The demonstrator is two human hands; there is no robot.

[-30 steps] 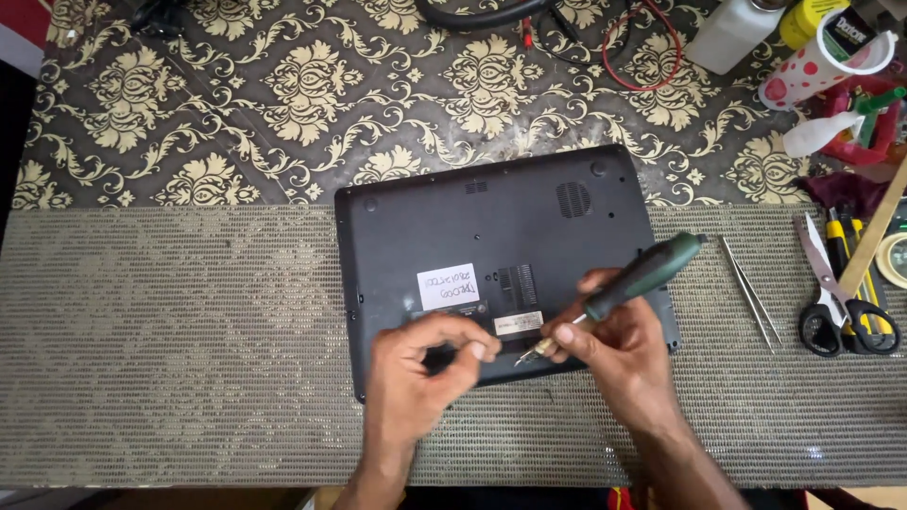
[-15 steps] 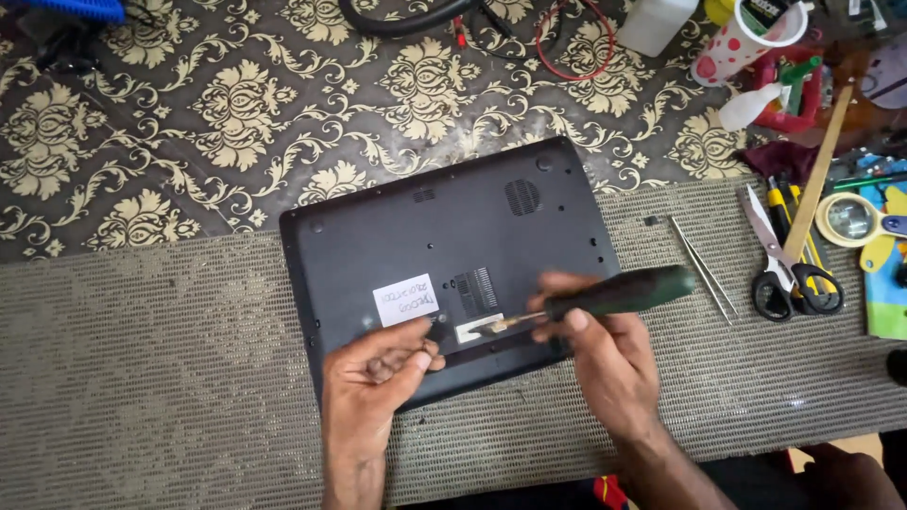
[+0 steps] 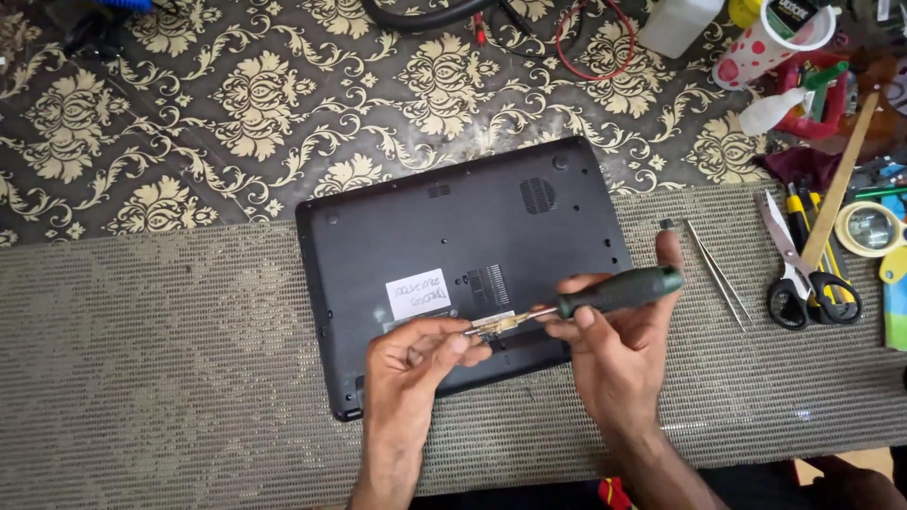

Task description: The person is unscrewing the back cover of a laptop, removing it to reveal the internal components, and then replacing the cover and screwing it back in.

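Screwdriver tip on upturned laptop.
Gripped in right hand; left hand fingers pinched narrow at tip; far right, dotted cup holding a tube.

Patterned table carries mat, laptop, scissors.

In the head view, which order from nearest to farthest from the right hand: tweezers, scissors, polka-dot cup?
From the right hand:
1. Tweezers, just to its right on the mat.
2. Scissors, further right.
3. Polka-dot cup, at the top right corner.
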